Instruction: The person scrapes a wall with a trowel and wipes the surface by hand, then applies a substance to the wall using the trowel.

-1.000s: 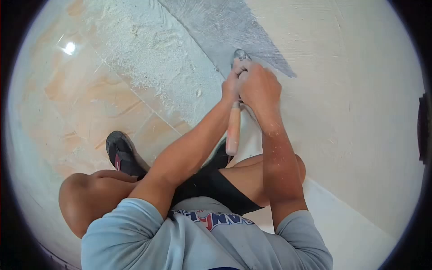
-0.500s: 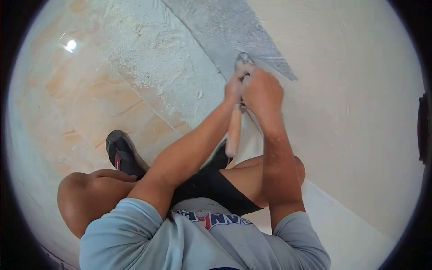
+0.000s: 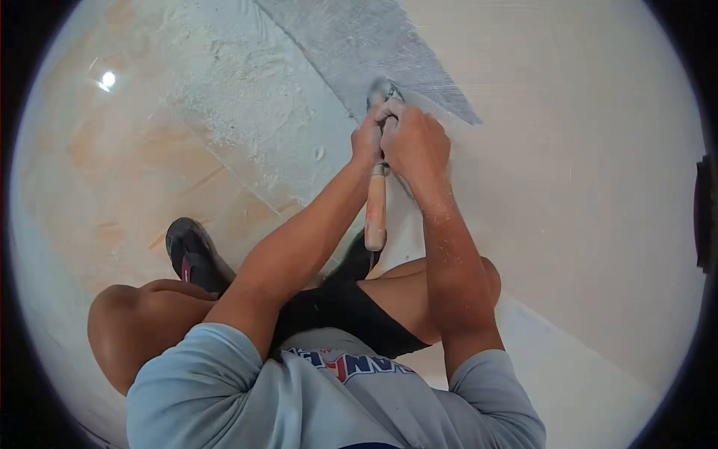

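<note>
A trowel (image 3: 375,213) with a pale wooden handle lies in front of me, its handle end toward my body and its dusty metal blade pointing away. My left hand (image 3: 366,141) is closed around the left side of its metal part. My right hand (image 3: 416,144) is closed as a fist at the right side, against the left hand, with its fingers on the metal part. The two hands cover most of the blade. Beyond the blade tip is a grey, streaked patch (image 3: 374,41) of surface between white and beige areas.
White powder (image 3: 247,82) is spread over the orange-marbled floor tiles (image 3: 142,157) at left. A broad beige surface (image 3: 538,150) stretches to the right. My dark shoes (image 3: 193,251) and bent knees are close below my arms. A dark object (image 3: 703,213) stands at the far right edge.
Both hands and the trowel have shifted slightly left and up in the view. The whole scene has also moved a little left. The grip looks the same.
</note>
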`<move>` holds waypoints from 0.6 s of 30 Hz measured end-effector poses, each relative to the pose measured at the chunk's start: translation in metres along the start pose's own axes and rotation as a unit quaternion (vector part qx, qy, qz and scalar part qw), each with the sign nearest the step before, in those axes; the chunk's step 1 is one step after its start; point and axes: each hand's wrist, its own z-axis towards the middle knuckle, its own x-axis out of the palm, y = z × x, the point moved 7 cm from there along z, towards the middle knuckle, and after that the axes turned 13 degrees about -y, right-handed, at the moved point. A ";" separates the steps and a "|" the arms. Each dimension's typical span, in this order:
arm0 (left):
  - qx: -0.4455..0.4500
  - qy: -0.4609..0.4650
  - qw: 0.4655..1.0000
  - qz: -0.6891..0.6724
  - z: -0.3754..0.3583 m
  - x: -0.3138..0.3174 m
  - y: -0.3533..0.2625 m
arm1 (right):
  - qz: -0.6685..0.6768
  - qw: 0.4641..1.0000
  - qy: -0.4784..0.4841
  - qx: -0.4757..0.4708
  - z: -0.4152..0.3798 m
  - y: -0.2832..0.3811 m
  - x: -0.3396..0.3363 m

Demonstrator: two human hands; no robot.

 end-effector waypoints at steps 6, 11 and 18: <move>0.036 -0.040 0.997 0.052 -0.017 0.006 -0.009 | 0.045 0.999 -0.008 0.017 0.001 -0.001 -0.010; -0.013 0.011 1.000 -0.003 -0.003 0.008 0.008 | 0.028 1.000 -0.001 -0.010 -0.008 0.008 -0.025; 0.044 -0.041 0.997 0.052 -0.078 0.037 0.001 | 0.012 0.999 -0.047 -0.007 -0.023 -0.007 -0.059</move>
